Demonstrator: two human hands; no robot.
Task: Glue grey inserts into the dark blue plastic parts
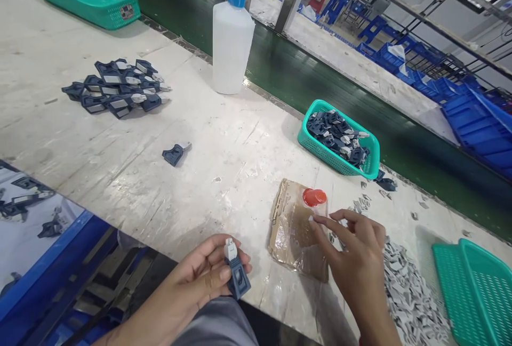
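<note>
- Across the worktop [200,196], loose pieces lie close to your right side; a sweeping sleeve or forearm could scatter them.
- Beside your right wrist, the heap of grey pieces [414,292] spreads without a rim. Drag your arm back and some could slide away or mix with other parts.
- Beyond the pad, the green basket [332,160] is heaped with dark blue parts; a knock could spill the top ones.
- Farther back, the bottle [232,53] stands upright and tall. Catch it while reaching and it could topple.
- Near your lap, your left hand [202,276] is closed round its part, while your right hand [356,244] pinches with thumb and forefinger over the cardboard pad [286,242]. Its top glistens, from film or liquid I can't tell; if wet, it could smear your fingers.
- Between your left thumb and fingers sits the dark blue piece [240,279], pale tip upward, at the table's edge. Loosen that hold and it could drop.
- On the pad, the red cap [314,197] could tip if your knuckles brush it.
- At your right fingertips, the pale bit [311,219] is tiny; squeezing unevenly could flick it away.
</note>
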